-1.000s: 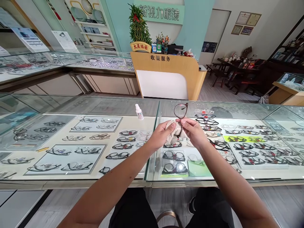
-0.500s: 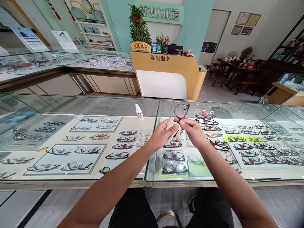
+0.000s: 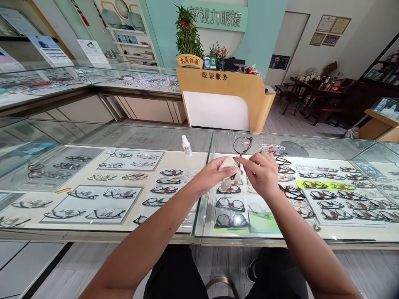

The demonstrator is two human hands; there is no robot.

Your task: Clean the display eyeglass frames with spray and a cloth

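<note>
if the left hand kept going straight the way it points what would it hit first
Probably the right hand: the left hand, holding a cloth against the glasses, points right at its fingers, which look nearly in touch.

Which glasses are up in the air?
The brown pair, held by the left hand with a cloth and by the right hand. All the others lie flat in the case.

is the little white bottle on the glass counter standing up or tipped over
Upright: the white bottle stands on its base on the glass counter, cap at the top.
</note>
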